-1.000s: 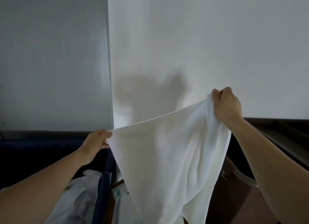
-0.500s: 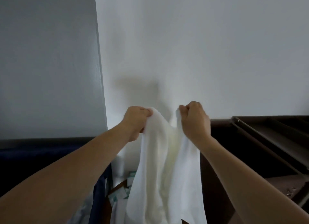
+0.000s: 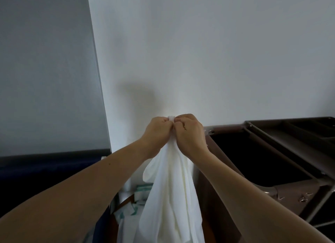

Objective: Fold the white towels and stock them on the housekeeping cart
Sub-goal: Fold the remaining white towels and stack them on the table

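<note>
A white wall [image 3: 217, 52] fills most of the view and carries a soft grey shadow [image 3: 139, 95] near its middle. A greyer panel [image 3: 45, 70] adjoins it on the left above a dark blue bin [image 3: 36, 173]. Low down between them lie pale packets with green print [image 3: 143, 188].

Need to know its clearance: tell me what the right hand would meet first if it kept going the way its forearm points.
The left hand, almost at once: the right hand sits knuckle to knuckle with it, both pinching the white towel. Past that lies the white wall, depth unclear.
</note>
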{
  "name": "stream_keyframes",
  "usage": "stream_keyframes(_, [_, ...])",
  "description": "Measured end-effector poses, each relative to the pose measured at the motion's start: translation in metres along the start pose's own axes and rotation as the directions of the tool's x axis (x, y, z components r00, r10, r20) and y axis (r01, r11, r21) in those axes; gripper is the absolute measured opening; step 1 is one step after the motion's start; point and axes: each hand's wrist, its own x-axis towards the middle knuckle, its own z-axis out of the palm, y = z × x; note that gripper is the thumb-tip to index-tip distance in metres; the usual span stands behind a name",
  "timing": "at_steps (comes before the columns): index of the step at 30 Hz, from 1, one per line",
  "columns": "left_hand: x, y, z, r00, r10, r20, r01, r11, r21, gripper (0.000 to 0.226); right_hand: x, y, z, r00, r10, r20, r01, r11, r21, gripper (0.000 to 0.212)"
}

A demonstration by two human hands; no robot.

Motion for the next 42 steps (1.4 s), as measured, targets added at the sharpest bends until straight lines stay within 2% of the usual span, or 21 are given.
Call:
stream_keyframes(3, [-0.005,0.004,-0.007,0.998,0.038,0.05,-0.037,0.999,-0.018,0.02,-0.007,-0.005,0.0,0.995,0.041,0.086,-0.063,0.962,0.264,0.034])
stream_keyframes(6, [-0.006,0.012,-0.017,0.989,0.122,0.083,-0.123,0.992,0.009,0.009,0.0,-0.007,-0.009,0.986,0.061,0.152,-0.12,0.904,0.41,0.036])
stream_keyframes(7, [-0.006,0.016,-0.02,0.986,0.151,0.075,-0.154,0.987,0.038,0.009,0.004,-0.009,-0.015,0.987,0.052,0.154,-0.113,0.901,0.418,0.038])
stream_keyframes(10, [-0.001,0.029,-0.027,0.975,0.221,-0.003,-0.218,0.964,0.154,0.021,0.02,-0.019,-0.032,0.986,-0.052,0.159,-0.01,0.929,0.37,0.024])
stream_keyframes(14, [0.006,0.052,-0.03,0.972,0.229,-0.045,-0.223,0.969,0.105,0.033,0.031,-0.032,-0.048,0.97,-0.156,0.185,0.073,0.917,0.391,0.039])
stream_keyframes(16, [0.012,0.062,-0.031,0.978,0.201,-0.049,-0.199,0.979,0.055,0.03,0.033,-0.033,-0.055,0.967,-0.203,0.151,0.127,0.905,0.406,0.032])
stream_keyframes(18, [0.018,0.07,-0.034,0.977,0.202,-0.073,-0.203,0.979,-0.01,0.018,0.036,-0.023,-0.061,0.979,-0.187,0.08,0.144,0.915,0.376,0.032])
stream_keyframes(19, [0.022,0.074,-0.037,0.973,0.207,-0.103,-0.213,0.976,-0.053,0.008,0.037,-0.014,-0.065,0.983,-0.169,0.067,0.137,0.932,0.335,0.041])
stream_keyframes(21, [0.029,0.08,-0.046,0.971,0.2,-0.133,-0.223,0.956,-0.19,0.019,0.039,0.006,-0.072,0.981,-0.134,0.139,0.104,0.974,0.202,0.061])
stream_keyframes(23, [0.035,0.086,-0.057,0.975,0.217,-0.047,-0.221,0.933,-0.283,0.027,0.038,0.025,-0.076,0.964,-0.09,0.249,0.066,0.993,0.102,0.07])
stream_keyframes(26, [0.042,0.087,-0.062,0.958,0.266,0.103,-0.232,0.937,-0.262,0.035,0.034,0.042,-0.075,0.94,-0.056,0.337,0.019,0.994,0.111,0.08])
stream_keyframes(28, [0.043,0.084,-0.06,0.955,0.268,0.123,-0.236,0.945,-0.226,0.035,0.031,0.045,-0.071,0.92,-0.04,0.389,-0.004,0.994,0.113,0.071])
stream_keyframes(30, [0.044,0.08,-0.058,0.961,0.264,0.083,-0.243,0.948,-0.205,0.039,0.027,0.049,-0.068,0.897,-0.006,0.442,-0.067,0.987,0.148,0.042])
stream_keyframes(32, [0.044,0.079,-0.059,0.964,0.265,0.01,-0.259,0.949,-0.179,0.04,0.021,0.054,-0.068,0.881,0.03,0.472,-0.118,0.98,0.158,0.024])
stream_keyframes(35, [0.043,0.079,-0.068,0.951,0.283,-0.125,-0.297,0.949,-0.103,0.037,0.007,0.066,-0.071,0.843,0.066,0.534,-0.123,0.99,0.073,0.021])
stream_keyframes(37, [0.044,0.078,-0.076,0.944,0.264,-0.196,-0.289,0.95,-0.115,0.02,-0.003,0.073,-0.072,0.791,0.095,0.605,-0.122,0.993,0.002,0.026])
stream_keyframes(39, [0.047,0.076,-0.083,0.939,0.222,-0.263,-0.267,0.952,-0.151,0.039,-0.009,0.079,-0.072,0.756,0.125,0.643,-0.106,0.992,-0.069,0.03])
stream_keyframes(40, [0.046,0.075,-0.087,0.935,0.225,-0.274,-0.272,0.951,-0.148,0.041,-0.011,0.08,-0.072,0.755,0.127,0.644,-0.09,0.992,-0.091,0.03])
stream_keyframes(42, [0.043,0.074,-0.092,0.93,0.237,-0.282,-0.281,0.951,-0.126,0.016,-0.012,0.08,-0.075,0.801,0.096,0.591,-0.024,0.992,-0.128,0.027])
